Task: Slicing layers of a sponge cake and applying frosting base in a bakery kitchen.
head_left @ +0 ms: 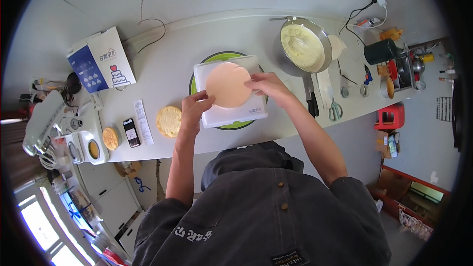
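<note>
A flat, round, peach-coloured disc (228,84) is between my two hands, over a white square cake board (256,108). My left hand (195,108) grips its left edge, fingertips bent round the rim. At the upper right edge, my right hand (269,86) holds the disc between thumb and fingers. Whether the disc rests on the board or hovers just above it, I cannot tell. Beneath the board shows the rim of a green round turntable (215,59). A round sponge cake layer (168,122) lies just left of my left forearm.
A steel bowl (322,44) of pale cream stands at the back right. Nearer lie a dark-handled knife (311,99) and scissors (335,111). On the left are a paper strip (143,122), a phone (131,133), a smaller cake round (110,139), a printed box (101,60) and a stand mixer (47,123).
</note>
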{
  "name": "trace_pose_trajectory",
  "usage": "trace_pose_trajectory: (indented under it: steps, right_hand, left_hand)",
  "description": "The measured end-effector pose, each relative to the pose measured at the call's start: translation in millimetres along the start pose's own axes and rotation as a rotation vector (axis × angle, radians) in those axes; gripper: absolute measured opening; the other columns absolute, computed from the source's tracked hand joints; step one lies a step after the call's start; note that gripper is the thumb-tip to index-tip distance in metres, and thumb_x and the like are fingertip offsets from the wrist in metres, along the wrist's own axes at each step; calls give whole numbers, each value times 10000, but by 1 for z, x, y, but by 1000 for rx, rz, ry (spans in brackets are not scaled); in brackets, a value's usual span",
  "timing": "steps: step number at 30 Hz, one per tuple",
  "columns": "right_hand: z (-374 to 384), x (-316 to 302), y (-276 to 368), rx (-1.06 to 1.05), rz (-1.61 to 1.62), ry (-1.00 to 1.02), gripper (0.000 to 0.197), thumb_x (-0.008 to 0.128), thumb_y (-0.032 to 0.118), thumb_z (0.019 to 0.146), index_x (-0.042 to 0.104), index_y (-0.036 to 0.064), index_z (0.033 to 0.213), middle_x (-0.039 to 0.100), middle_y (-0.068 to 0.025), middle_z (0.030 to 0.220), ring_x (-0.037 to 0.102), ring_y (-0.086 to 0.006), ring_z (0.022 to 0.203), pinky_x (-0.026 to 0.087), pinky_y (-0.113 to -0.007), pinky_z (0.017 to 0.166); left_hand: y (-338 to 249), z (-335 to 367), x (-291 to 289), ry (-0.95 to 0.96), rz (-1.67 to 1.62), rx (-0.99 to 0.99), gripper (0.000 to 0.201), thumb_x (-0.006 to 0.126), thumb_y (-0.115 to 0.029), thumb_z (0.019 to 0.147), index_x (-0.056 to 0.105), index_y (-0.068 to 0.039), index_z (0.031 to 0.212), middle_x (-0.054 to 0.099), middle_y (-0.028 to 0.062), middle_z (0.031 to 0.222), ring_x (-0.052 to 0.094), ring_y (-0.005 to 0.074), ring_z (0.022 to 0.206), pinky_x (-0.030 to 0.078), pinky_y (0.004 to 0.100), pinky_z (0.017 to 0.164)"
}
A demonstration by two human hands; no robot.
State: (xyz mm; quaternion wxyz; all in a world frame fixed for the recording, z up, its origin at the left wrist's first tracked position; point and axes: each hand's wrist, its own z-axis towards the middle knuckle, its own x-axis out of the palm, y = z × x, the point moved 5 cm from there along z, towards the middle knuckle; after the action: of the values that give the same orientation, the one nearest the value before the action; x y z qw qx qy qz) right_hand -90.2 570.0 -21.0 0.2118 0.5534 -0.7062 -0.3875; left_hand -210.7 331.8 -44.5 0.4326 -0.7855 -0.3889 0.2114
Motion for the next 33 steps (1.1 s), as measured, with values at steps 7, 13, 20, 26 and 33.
trace_pose_trajectory:
  steps: [7, 13, 20, 26, 33]
  right_hand:
    - [-5, -1, -4, -19, -104, -45, 525, 779, 268, 813, 695, -36, 1233, 721, -134, 1150, 674, -206, 1000, 520, -332, 909]
    - [1, -2, -9, -31, -55, -37, 531, 771, 252, 803, 694, -53, 1231, 725, -147, 1130, 675, -207, 980, 524, -334, 901]
    - [7, -2, -16, -1, -29, -41, 537, 773, 256, 796, 696, -60, 1224, 723, -144, 1122, 674, -207, 981, 525, -335, 902]
    - [9, -2, -21, -16, 20, -77, 560, 795, 275, 761, 706, -60, 1201, 735, -157, 1024, 683, -218, 907, 539, -314, 827]
    - [-8, -7, -68, -57, 136, -202, 546, 798, 291, 821, 683, -56, 1227, 748, -96, 934, 688, -135, 731, 524, -277, 595]
  left_hand:
    - [4, -3, -1, 49, -201, -25, 428, 698, -22, 868, 627, 131, 1261, 694, 147, 1117, 670, 215, 1011, 542, 338, 942]
    - [-1, -6, 1, 12, -274, -42, 420, 668, 7, 864, 615, 126, 1264, 686, 161, 1149, 680, 252, 1046, 552, 376, 975]
    - [3, -5, 1, -24, -255, -58, 426, 663, 14, 850, 612, 123, 1259, 681, 173, 1142, 680, 264, 1047, 574, 397, 954]
    - [3, -5, 2, -14, -242, -58, 441, 666, 11, 847, 605, 121, 1271, 678, 172, 1148, 678, 257, 1045, 575, 395, 951]
    - [9, -14, 0, -24, -279, -85, 494, 690, -39, 861, 579, 106, 1320, 667, 150, 1176, 647, 242, 1093, 559, 397, 942]
